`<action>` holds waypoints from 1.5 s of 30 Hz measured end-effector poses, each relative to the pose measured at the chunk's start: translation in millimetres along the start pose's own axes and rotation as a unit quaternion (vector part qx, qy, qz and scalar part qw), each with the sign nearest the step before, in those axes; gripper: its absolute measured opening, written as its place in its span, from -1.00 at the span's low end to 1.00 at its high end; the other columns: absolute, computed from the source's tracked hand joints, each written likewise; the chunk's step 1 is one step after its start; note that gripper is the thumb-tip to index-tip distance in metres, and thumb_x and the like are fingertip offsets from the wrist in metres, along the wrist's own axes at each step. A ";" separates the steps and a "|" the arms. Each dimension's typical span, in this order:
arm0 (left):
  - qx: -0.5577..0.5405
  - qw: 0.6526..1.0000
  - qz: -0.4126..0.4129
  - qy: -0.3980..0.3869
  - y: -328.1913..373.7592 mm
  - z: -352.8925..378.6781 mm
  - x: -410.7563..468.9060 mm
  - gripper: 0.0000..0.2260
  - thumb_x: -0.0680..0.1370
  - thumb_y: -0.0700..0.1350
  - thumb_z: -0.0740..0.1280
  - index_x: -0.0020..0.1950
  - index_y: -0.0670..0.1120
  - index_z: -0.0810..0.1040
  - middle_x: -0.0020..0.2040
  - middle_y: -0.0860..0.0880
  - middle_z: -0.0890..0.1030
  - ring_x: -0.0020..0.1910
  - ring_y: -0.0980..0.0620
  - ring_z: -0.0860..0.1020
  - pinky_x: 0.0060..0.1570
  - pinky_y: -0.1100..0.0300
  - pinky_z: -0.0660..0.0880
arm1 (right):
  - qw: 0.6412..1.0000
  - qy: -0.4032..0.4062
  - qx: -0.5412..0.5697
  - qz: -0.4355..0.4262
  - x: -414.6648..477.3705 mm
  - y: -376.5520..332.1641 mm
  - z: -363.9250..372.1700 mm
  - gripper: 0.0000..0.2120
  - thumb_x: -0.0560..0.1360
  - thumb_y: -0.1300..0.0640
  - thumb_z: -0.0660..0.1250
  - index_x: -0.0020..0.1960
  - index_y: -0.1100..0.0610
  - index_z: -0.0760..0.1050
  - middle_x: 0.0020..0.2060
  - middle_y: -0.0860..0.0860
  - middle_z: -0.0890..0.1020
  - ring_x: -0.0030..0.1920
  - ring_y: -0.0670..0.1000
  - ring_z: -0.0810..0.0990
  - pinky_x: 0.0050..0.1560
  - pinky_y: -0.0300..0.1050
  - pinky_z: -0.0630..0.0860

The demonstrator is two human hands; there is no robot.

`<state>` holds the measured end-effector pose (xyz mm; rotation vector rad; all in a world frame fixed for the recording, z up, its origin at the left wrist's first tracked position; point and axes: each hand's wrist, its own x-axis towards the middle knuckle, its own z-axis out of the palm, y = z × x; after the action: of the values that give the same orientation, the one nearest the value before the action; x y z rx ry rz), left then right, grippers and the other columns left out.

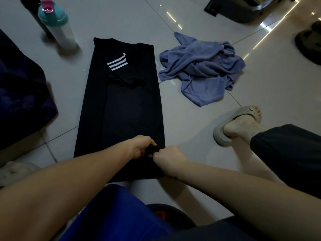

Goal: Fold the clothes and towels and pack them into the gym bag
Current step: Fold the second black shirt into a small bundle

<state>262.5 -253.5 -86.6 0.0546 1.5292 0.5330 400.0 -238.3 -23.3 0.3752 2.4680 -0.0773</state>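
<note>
Head view: left hand (141,147), right hand (168,157) pinch near edge of black shirt (121,108).

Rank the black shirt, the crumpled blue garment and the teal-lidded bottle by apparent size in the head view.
1. black shirt, laid flat, clearly largest.
2. crumpled blue garment, bunched up.
3. teal-lidded bottle, smallest, though farthest from the camera.

A black shirt (121,105) lies folded into a long strip mid-floor (191,122). The left hand (139,147) and right hand (167,159) pinch its near hem towards 6 o'clock. A crumpled blue garment (203,73) lies at 2 o'clock, a bottle (57,25) stands at 11, and a dark bag (22,87) sits at 9.
</note>
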 end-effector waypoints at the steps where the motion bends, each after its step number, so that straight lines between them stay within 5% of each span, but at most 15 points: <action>1: -0.004 1.000 -0.005 -0.007 -2.6 -2.6 0.8 -0.89 0.58 -0.31 0.33 0.10 -0.23 0.56 0.14 -0.25 0.60 -0.07 -0.15 0.61 -0.40 0.07 0.59 | 1.000 -0.003 -0.018 -0.014 -0.1 -2.7 2.7 -0.87 0.59 0.26 0.24 0.07 0.15 0.54 -0.11 0.06 0.65 -0.12 0.15 0.65 -0.26 -0.03 0.50; 8: 0.037 0.999 -0.008 -0.009 -23.2 -17.7 -3.2 -0.89 0.57 -0.30 0.38 0.08 -0.25 0.54 0.02 -0.20 0.59 -0.09 -0.15 0.64 -0.19 0.01 0.63 | 0.980 -0.129 0.128 -0.084 -1.6 -1.0 23.8 -0.76 0.54 0.17 0.30 0.20 0.15 0.54 0.08 0.14 0.62 0.05 0.19 0.59 0.03 0.04 0.56; 12: 0.056 0.998 0.011 0.017 -32.6 -20.1 -1.7 -0.83 0.57 -0.29 0.39 0.13 -0.31 0.57 -0.08 -0.23 0.64 -0.13 -0.13 0.67 -0.08 -0.03 0.68 | 0.964 -0.109 0.238 0.046 0.9 23.0 29.9 -0.76 0.51 0.22 0.28 0.16 0.19 0.57 0.12 0.19 0.63 0.12 0.23 0.60 0.04 -0.02 0.51; 16: 0.091 0.996 0.020 0.007 -35.2 -17.5 -8.7 -0.75 0.51 -0.21 0.50 0.13 -0.23 0.57 -0.01 -0.20 0.67 -0.11 -0.11 0.71 -0.24 0.07 0.65 | 0.941 -0.100 0.277 0.169 7.4 50.8 39.4 -0.77 0.54 0.17 0.26 0.17 0.18 0.51 0.19 0.20 0.60 0.19 0.22 0.58 0.11 -0.03 0.50; 21: 0.151 0.989 0.003 0.006 -45.0 -14.3 -8.9 -0.88 0.56 -0.26 0.43 0.04 -0.30 0.62 -0.18 -0.24 0.71 -0.23 -0.11 0.71 -0.12 0.01 0.69 | 0.893 -0.111 0.387 0.202 14.3 54.2 36.2 -0.79 0.50 0.24 0.26 -0.01 0.32 0.62 -0.16 0.24 0.72 -0.19 0.19 0.71 -0.14 0.01 0.65; 24: 0.193 0.981 0.013 -0.005 -46.3 -17.1 -13.3 -0.81 0.56 -0.19 0.46 0.05 -0.31 0.62 -0.20 -0.22 0.71 -0.25 -0.10 0.71 -0.26 0.09 0.65 | 0.866 -0.112 0.430 0.230 21.3 49.8 37.5 -0.80 0.50 0.21 0.30 -0.09 0.35 0.62 -0.26 0.25 0.71 -0.30 0.20 0.72 -0.23 0.10 0.70; 26: 0.281 0.959 0.043 0.012 -38.7 -25.5 -22.0 -0.79 0.54 -0.09 0.49 0.00 -0.25 0.65 -0.24 -0.15 0.72 -0.32 -0.03 0.69 -0.33 0.15 0.60 | 0.853 -0.104 0.441 0.258 24.2 46.0 39.7 -0.77 0.50 0.15 0.37 -0.13 0.34 0.62 -0.26 0.25 0.70 -0.31 0.22 0.72 -0.28 0.16 0.69; 30: 0.497 0.833 0.162 0.180 -23.1 -74.7 -40.5 -0.77 0.52 0.04 0.44 -0.11 -0.13 0.67 -0.22 -0.05 0.66 -0.23 -0.04 0.64 -0.24 0.09 0.59 | 0.793 -0.114 0.510 0.312 25.2 34.1 46.6 -0.74 0.48 0.13 0.50 -0.22 0.29 0.53 -0.27 0.24 0.68 -0.28 0.24 0.72 -0.31 0.13 0.68; 33: 0.460 0.813 0.168 0.315 -32.3 -121.9 -45.1 -0.81 0.51 0.00 0.42 -0.02 -0.09 0.55 -0.06 -0.07 0.61 -0.10 -0.11 0.61 -0.10 0.03 0.60 | 0.743 -0.094 0.561 0.352 28.8 24.2 50.7 -0.69 0.42 0.14 0.58 -0.19 0.26 0.46 -0.19 0.25 0.64 -0.21 0.24 0.68 -0.34 0.05 0.62; 36: 0.395 0.819 0.110 0.401 -46.5 -146.7 -37.0 -0.50 0.48 0.06 0.47 0.30 -0.12 0.42 0.25 -0.19 0.47 0.20 -0.23 0.51 0.12 -0.11 0.54 | 0.727 -0.089 0.566 0.377 33.2 20.8 49.8 -0.68 0.43 0.17 0.56 -0.23 0.22 0.41 -0.18 0.22 0.57 -0.17 0.15 0.59 -0.24 -0.01 0.51; 39: 0.307 0.830 0.031 0.464 -53.2 -156.1 -33.2 -0.36 0.45 0.00 0.45 0.42 -0.21 0.32 0.38 -0.26 0.38 0.35 -0.28 0.40 0.26 -0.17 0.46 | 0.687 -0.118 0.604 0.387 33.9 26.0 46.2 -0.79 0.45 0.27 0.51 -0.13 0.30 0.48 -0.14 0.26 0.58 -0.13 0.25 0.63 -0.17 0.09 0.61; 42: 0.196 0.862 -0.019 0.467 -62.7 -166.5 -34.4 -0.34 0.44 -0.07 0.41 0.45 -0.27 0.27 0.37 -0.30 0.43 0.30 -0.33 0.46 0.23 -0.11 0.48 | 0.647 -0.134 0.639 0.394 33.8 29.0 45.0 -0.77 0.51 0.28 0.44 -0.18 0.25 0.39 -0.27 0.18 0.46 -0.28 0.17 0.50 -0.22 0.02 0.49; 45: 0.160 0.902 -0.035 0.399 -75.4 -170.5 -38.3 -0.44 0.47 -0.11 0.46 0.37 -0.32 0.39 0.11 -0.27 0.59 0.02 -0.29 0.61 0.04 -0.02 0.58 | 0.622 -0.196 0.644 0.399 37.1 26.6 45.6 -0.65 0.61 0.21 0.33 -0.30 0.18 0.29 -0.48 0.12 0.35 -0.50 0.08 0.41 -0.15 0.04 0.45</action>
<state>123.9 -383.9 -89.0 0.0358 2.4065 0.2358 406.1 -210.3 -81.1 1.7548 1.1829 -1.3890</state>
